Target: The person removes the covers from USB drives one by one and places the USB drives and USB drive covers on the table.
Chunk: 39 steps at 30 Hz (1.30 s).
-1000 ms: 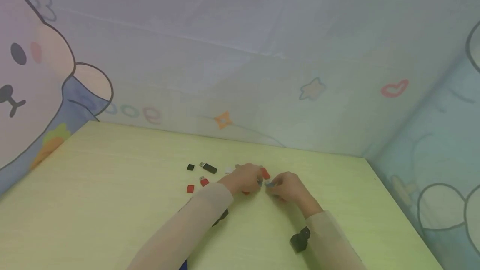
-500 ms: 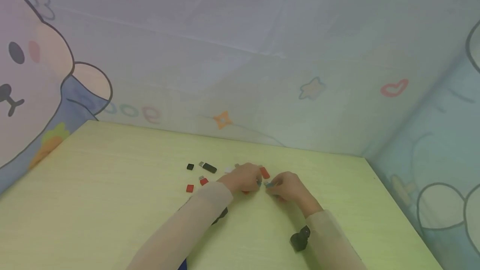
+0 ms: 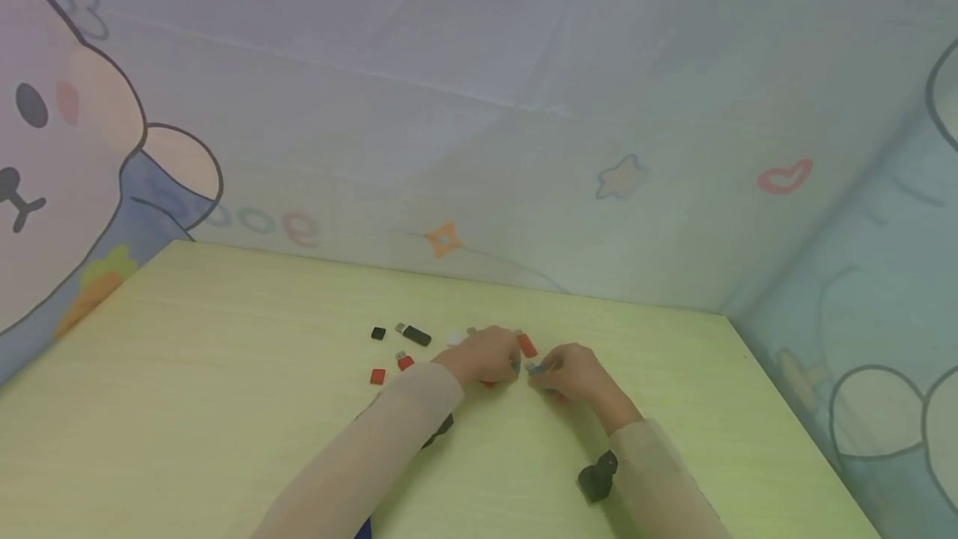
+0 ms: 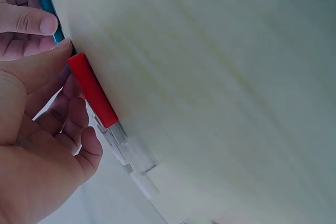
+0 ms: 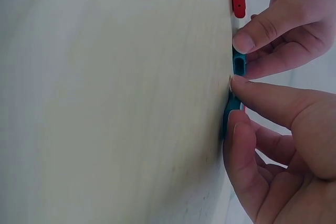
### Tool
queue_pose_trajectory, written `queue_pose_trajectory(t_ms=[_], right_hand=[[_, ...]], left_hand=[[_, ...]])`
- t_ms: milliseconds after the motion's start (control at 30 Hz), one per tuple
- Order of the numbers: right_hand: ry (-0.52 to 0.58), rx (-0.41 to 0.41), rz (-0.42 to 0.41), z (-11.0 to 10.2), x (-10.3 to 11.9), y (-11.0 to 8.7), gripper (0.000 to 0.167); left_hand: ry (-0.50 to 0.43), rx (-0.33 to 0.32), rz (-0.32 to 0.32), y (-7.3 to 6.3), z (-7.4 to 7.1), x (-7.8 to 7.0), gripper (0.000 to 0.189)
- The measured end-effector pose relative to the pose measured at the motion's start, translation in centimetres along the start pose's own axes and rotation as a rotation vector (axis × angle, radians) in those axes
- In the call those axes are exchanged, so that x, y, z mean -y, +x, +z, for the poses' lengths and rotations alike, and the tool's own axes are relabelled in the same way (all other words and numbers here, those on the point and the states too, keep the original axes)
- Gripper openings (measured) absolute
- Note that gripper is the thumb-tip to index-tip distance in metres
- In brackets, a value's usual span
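My left hand [image 3: 490,353] pinches a small teal cap [image 5: 240,65] between thumb and fingers; its hollow end shows in the right wrist view. Just to the right, my right hand [image 3: 572,371] pinches a teal USB flash drive [image 5: 230,116], its metal plug pointing at the cap. A narrow gap separates the two teal pieces in the head view. Both hands are low over the table. Beyond them lies a red USB drive [image 3: 527,345], also close past my left fingertips in the left wrist view [image 4: 94,90]. My left hand partly covers a red piece [image 3: 488,384].
Left of the hands lie a black USB drive [image 3: 416,335], a black cap [image 3: 378,333], a second red USB drive [image 3: 405,362] and a red cap [image 3: 377,377]. A white piece [image 3: 455,340] shows behind my left hand. A printed cloth backdrop [image 3: 479,148] rises behind the table [image 3: 224,406].
Both hands stay nearly in place, still pinching the teal pieces. The head view has shifted slightly, and the left hand's teal cap sits marginally lower between its fingers.
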State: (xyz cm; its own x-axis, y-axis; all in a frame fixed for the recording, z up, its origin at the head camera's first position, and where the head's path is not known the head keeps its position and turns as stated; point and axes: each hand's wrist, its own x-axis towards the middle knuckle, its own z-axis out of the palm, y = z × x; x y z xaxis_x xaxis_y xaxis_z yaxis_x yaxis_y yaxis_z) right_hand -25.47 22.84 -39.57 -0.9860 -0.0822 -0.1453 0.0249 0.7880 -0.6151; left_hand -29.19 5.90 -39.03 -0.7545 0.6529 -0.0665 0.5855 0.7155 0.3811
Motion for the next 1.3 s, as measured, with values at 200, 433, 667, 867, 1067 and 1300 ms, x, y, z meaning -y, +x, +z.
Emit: queue_pose_trajectory(t_ms=[200,433,667,867,1067,1300], right_hand=[[-0.002,0.012,0.015,-0.2,0.0,0.0,0.032],[-0.027,-0.011,-0.007,-1.5,0.4,-0.4,0.045],[-0.015,-0.023,-0.091,-3.4,1.6,-1.4,0.048],[-0.004,-0.026,-0.163,-4.1,2.9,-2.5,0.044],[-0.005,-0.035,-0.231,-4.2,4.9,-4.2,0.041],[-0.002,-0.020,-0.331,-3.4,7.2,-5.7,0.036]], left_hand=[[-0.009,-0.001,-0.007,-0.1,-0.1,0.1,0.007],[0.048,0.001,-0.032,-0.8,-1.4,-0.1,0.028],[0.007,0.017,0.006,-2.7,-4.2,-0.6,0.035],[-0.052,0.002,0.056,-4.7,-6.2,-0.8,0.036],[-0.051,-0.039,0.140,-7.0,-7.8,-0.7,0.033],[0.012,-0.086,0.251,-10.4,-9.5,-0.8,0.027]])
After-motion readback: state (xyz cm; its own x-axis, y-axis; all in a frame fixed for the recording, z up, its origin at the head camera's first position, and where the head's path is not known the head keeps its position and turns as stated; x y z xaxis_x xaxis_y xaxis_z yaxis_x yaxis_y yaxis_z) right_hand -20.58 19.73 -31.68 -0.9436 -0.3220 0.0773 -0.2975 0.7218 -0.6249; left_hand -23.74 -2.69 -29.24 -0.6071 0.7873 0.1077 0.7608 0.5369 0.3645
